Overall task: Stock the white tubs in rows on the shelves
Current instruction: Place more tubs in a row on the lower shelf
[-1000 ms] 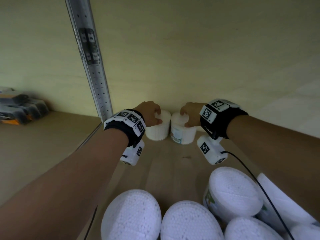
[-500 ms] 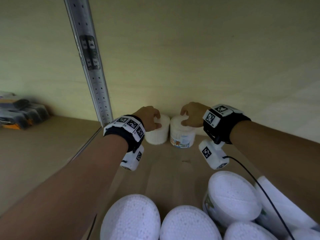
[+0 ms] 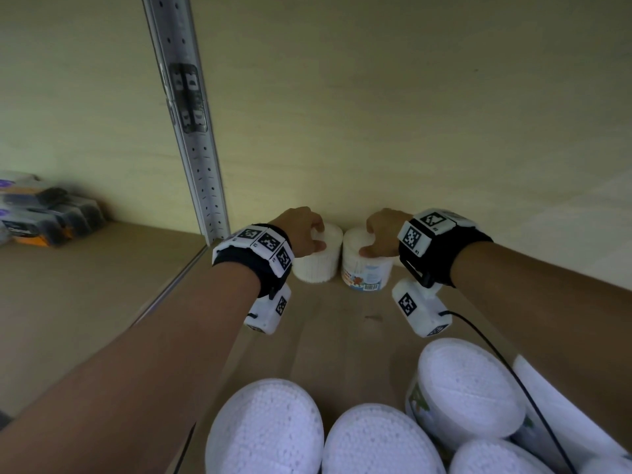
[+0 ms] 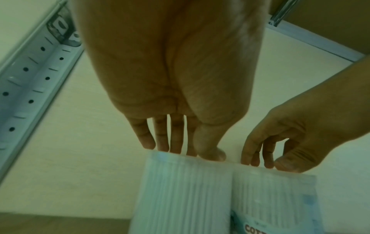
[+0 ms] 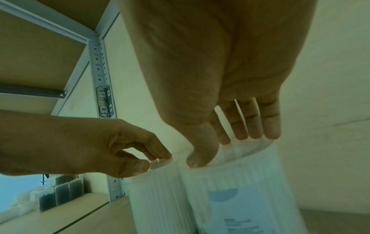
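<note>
Two white tubs stand side by side at the back of the wooden shelf point(image 3: 342, 340), against the rear wall. My left hand point(image 3: 316, 236) grips the top of the plain left tub point(image 3: 318, 265), fingers over the far rim and thumb on the near rim. My right hand point(image 3: 371, 239) holds the labelled right tub point(image 3: 367, 273) the same way. In the left wrist view my fingertips point(image 4: 176, 148) meet the left tub's point(image 4: 184, 193) top edge. The right wrist view has my thumb and fingers point(image 5: 250, 131) on the right tub's point(image 5: 240, 193) lid.
Several more white tubs point(image 3: 266, 429) crowd the near edge of the shelf below my arms. A perforated metal upright point(image 3: 195, 142) stands just left of the left tub. Dark packaged goods point(image 3: 48, 213) lie on the neighbouring shelf at far left. A black cable point(image 3: 496, 357) trails from my right wrist.
Both hands stay on the two tubs at the back wall. The right tub's printed label now faces me more fully; otherwise little has moved.
</note>
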